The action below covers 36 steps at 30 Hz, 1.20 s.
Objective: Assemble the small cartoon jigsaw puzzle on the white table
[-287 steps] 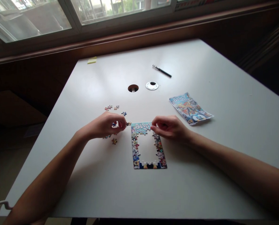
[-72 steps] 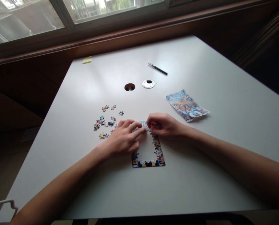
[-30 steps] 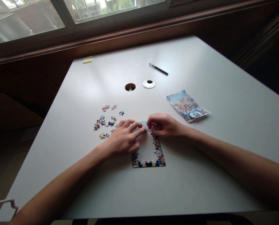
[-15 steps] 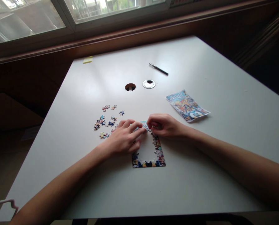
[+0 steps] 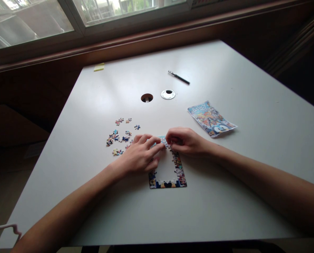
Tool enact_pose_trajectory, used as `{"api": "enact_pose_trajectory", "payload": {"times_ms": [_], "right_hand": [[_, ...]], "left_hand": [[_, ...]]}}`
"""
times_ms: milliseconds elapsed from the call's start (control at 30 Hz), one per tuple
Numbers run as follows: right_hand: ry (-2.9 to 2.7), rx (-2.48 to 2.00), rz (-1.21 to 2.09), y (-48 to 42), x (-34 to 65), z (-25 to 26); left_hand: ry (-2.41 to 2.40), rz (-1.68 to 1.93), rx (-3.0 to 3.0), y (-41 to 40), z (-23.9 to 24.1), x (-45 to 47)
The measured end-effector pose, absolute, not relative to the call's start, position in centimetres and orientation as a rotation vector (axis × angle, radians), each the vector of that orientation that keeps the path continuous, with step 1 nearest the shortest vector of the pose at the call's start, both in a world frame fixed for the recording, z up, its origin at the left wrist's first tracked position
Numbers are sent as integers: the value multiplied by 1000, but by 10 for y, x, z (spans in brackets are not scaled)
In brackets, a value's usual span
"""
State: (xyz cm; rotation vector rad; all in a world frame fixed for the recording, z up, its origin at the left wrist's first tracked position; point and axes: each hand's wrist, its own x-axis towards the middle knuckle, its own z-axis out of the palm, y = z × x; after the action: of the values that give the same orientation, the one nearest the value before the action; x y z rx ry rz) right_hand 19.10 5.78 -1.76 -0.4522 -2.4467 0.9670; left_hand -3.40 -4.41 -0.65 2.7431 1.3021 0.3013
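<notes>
A partly joined jigsaw puzzle (image 5: 180, 170) lies flat on the white table, its border linked around a bare middle. Across its left side rests my left hand (image 5: 145, 153), fingers apart, with the fingertips at the puzzle's upper part. My right hand (image 5: 184, 140) is at the top right corner, its fingers curled in and touching the upper edge pieces. Whether a piece is between those fingers is hidden. Loose puzzle pieces (image 5: 116, 137) are scattered to the left of my left hand, some of them partly behind it.
A creased picture sheet (image 5: 211, 119) lies right of the puzzle. Farther back are a black pen (image 5: 179, 77), a round metal cover (image 5: 168, 94) and an open cable hole (image 5: 146, 98). Yellow sticky notes (image 5: 99, 67) sit at the far left corner; a white cable (image 5: 4, 227) hangs at the near left.
My right hand's fingers have shifted very slightly at the puzzle's top edge. My left hand, the puzzle and the loose pieces stay where they were.
</notes>
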Motion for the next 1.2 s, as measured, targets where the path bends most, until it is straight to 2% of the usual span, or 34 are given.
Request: {"api": "enact_pose_trajectory", "payload": {"times_ms": [533,867,1200], "right_hand": [[-2456,-459,991,58,191,-16],[-2463,-468,993,58,192,-16],[-2456,-477,1005,58,192,-17]], "left_hand": [[1354,672,2161,-41,12,-36],[1363,1143,1689,-33,6,-44],[1410,1416,1530,-17,17,-65]]}}
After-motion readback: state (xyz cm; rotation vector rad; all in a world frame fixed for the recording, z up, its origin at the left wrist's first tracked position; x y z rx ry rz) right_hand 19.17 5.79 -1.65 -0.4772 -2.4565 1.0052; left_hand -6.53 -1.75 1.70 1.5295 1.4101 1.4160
